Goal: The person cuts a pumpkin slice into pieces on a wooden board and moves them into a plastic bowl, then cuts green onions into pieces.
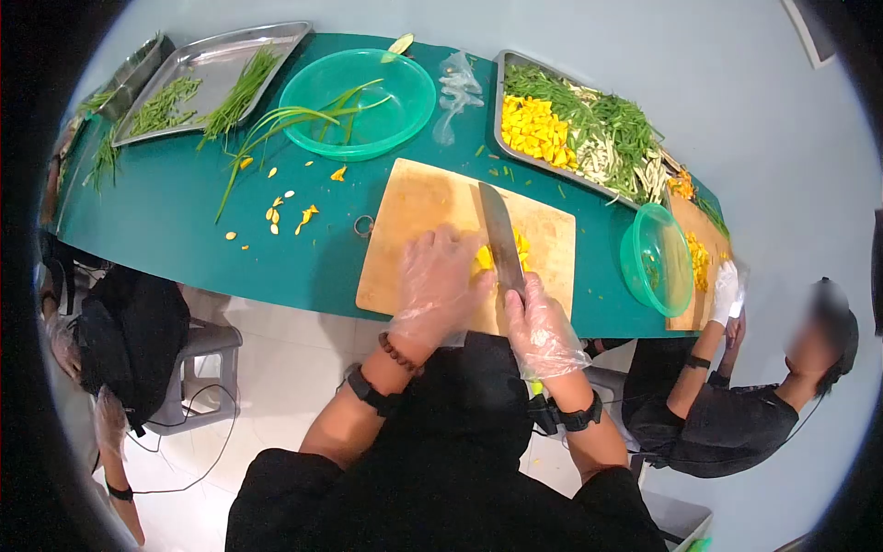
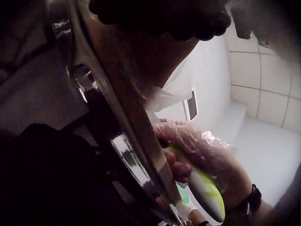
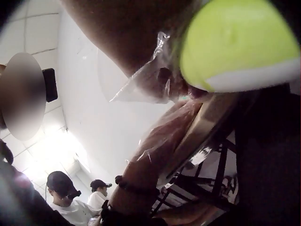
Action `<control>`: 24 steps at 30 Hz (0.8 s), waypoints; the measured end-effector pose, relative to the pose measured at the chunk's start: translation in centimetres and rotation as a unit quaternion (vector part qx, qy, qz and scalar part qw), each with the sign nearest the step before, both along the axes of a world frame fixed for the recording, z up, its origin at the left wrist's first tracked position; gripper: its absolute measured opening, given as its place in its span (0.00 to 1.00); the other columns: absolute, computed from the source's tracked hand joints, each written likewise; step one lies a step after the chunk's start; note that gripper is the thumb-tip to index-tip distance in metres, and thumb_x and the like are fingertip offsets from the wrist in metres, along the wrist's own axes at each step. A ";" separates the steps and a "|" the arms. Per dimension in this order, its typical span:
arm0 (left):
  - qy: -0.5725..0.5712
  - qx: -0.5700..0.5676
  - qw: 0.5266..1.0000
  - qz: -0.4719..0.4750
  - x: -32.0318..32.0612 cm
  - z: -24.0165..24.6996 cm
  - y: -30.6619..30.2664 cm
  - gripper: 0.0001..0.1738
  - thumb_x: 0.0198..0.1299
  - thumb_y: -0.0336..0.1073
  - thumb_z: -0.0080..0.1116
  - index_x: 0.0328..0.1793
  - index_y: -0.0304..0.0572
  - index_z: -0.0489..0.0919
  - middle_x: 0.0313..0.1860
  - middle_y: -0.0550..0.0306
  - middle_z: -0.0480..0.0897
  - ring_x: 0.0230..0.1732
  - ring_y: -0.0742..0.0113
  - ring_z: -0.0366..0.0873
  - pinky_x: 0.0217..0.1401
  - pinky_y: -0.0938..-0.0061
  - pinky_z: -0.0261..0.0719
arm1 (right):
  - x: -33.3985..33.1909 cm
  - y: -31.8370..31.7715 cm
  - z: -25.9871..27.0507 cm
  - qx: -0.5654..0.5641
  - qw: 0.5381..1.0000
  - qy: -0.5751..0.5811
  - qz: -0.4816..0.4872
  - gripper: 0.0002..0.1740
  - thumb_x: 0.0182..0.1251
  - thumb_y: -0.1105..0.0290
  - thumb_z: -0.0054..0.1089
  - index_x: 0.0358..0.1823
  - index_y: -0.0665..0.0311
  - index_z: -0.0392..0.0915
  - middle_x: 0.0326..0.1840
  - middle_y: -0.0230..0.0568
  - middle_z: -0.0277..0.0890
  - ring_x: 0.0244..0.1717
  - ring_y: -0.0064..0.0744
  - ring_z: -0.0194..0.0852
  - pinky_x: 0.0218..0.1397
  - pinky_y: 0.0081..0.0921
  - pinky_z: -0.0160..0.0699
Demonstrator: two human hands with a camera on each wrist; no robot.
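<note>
My right hand (image 1: 543, 333) grips a kitchen knife (image 1: 501, 235) by its lime-green and white handle (image 3: 240, 44). The broad blade points away from me, over a wooden cutting board (image 1: 418, 193). Chopped yellow vegetable pieces (image 1: 522, 244) lie on both sides of the blade, partly covered by it. On the board's left half rests my left hand (image 1: 440, 281), its thumb side close to the pieces and its fingers pointing forward. Both hands wear clear plastic gloves. In the left wrist view the knife handle (image 2: 207, 193) extends behind the right fist.
Beyond the board stand a green basin (image 1: 359, 143) with long green stalks, a metal tray (image 1: 212, 69) of cut greens and another tray (image 1: 501, 129) of chopped vegetables. Seeds (image 1: 273, 216) lie left. A smaller green bowl (image 1: 658, 262) and a seated person (image 1: 727, 405) are at right.
</note>
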State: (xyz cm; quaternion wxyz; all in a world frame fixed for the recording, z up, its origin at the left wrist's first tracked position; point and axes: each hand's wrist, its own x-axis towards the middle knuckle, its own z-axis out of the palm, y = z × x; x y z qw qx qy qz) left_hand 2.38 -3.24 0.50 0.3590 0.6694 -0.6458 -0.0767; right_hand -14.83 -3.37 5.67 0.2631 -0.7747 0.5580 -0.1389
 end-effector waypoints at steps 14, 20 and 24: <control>0.019 -0.041 0.998 0.046 0.2 -1.3 0.3 0.16 0.56 0.40 0.71 0.49 0.45 0.84 0.38 0.49 0.82 0.46 0.44 0.81 0.52 0.51 0.75 | -0.1 0.1 -0.4 -0.023 0.998 0.049 0.024 0.17 0.79 0.64 0.52 0.58 0.71 0.71 0.31 0.67 0.80 0.37 0.71 0.81 0.41 0.57 0.76; 0.005 -0.017 0.999 0.046 0.4 -1.2 0.5 0.10 0.56 0.40 0.72 0.39 0.45 0.85 0.36 0.50 0.82 0.44 0.45 0.81 0.50 0.51 0.74 | 0.6 0.3 0.0 -0.025 0.995 0.101 0.014 0.16 0.78 0.63 0.52 0.55 0.71 0.75 0.37 0.66 0.81 0.36 0.68 0.82 0.41 0.58 0.79; 0.007 -0.010 0.999 0.033 0.6 -1.2 0.6 0.10 0.55 0.40 0.73 0.36 0.45 0.85 0.33 0.51 0.82 0.43 0.46 0.80 0.49 0.52 0.74 | 1.1 0.0 0.2 -0.005 0.990 0.141 0.021 0.17 0.78 0.63 0.52 0.56 0.71 0.74 0.32 0.64 0.81 0.33 0.68 0.83 0.38 0.59 0.79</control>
